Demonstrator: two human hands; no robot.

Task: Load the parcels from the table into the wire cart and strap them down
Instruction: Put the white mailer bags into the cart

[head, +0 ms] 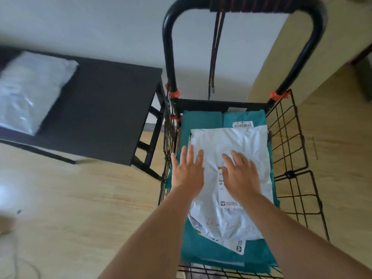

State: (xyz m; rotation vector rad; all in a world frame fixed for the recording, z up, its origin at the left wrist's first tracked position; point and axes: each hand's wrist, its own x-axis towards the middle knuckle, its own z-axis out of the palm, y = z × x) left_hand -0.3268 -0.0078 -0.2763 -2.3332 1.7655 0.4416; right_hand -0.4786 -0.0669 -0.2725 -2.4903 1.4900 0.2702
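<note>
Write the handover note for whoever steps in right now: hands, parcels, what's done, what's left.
Left hand: open, fingers straight, at the left edge of the white parcel in the wire cart.
Right hand: open, flat over the same parcel's label; contact can't be confirmed.
Parcels: the white one lies on top of the teal parcels in the cart; one clear-wrapped parcel lies on the black table.
Done: several parcels loaded.
Left: move the table parcel in, then strap down; the straps hang loose from the handle.
</note>
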